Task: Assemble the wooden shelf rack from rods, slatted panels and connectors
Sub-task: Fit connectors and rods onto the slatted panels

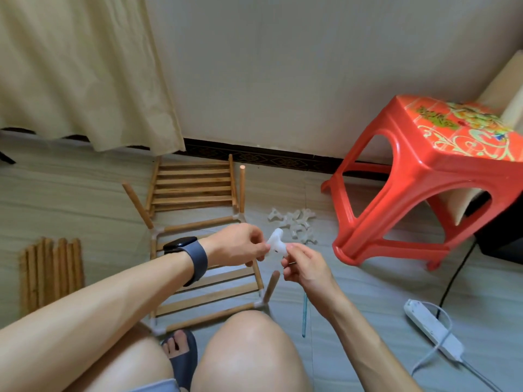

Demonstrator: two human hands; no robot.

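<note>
Both hands hold one white plastic connector above the floor. My left hand, with a dark watch on its wrist, pinches its left side; my right hand grips its right side with curled fingers. Below them lies a partly built frame: a slatted panel bordered by wooden rods joined at the corners by connectors, with short rods standing up from the corners. A second slatted panel lies farther back by the wall. Loose connectors lie in a small heap on the floor. Several spare rods lie side by side at the left.
A red plastic stool stands at the right. A white power strip with its cable lies at the lower right. A thin blue stick lies on the tiles. A beige curtain hangs at the upper left. My knees and a sandalled foot fill the bottom.
</note>
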